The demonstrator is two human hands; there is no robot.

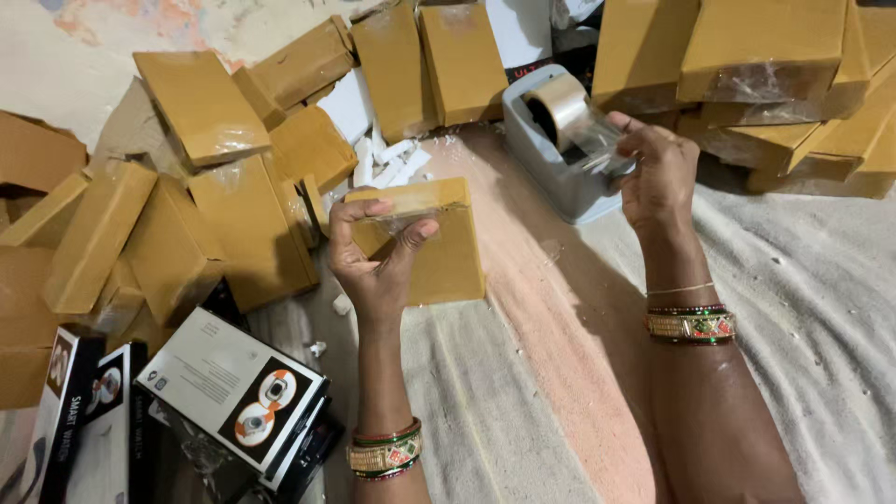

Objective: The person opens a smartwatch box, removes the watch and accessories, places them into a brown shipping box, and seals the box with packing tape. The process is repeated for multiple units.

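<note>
Far left, a loose heap of flat brown cardboard boxes sprawls across the cloth, with a few printed black-and-white retail cartons lying nearer you.

Now your left hand: it grips the small square brown cardboard box by its near-left corner, thumb across the top edge, fingers curled onto the top face. The box sits low over the pale towel-like cloth; whether it rests there or hangs in the air I can't tell. A strip of clear tape glints along its top edge.

It looks light and stiff, so a one-handed hold should do, but the taped seam will be slick. Keep your fingers on bare cardboard and hold by the edges, where the board is strongest; press the middle of the face and it may dent.

Further right stands the grey desktop tape dispenser with its roll of clear tape. Your right hand is at its front, fingers closed narrow, pinching the free end of the transparent tape. That film is thin, floppy and sticky, so hold it taut by the very end.

Behind, top right, more sealed brown boxes are stacked.
</note>
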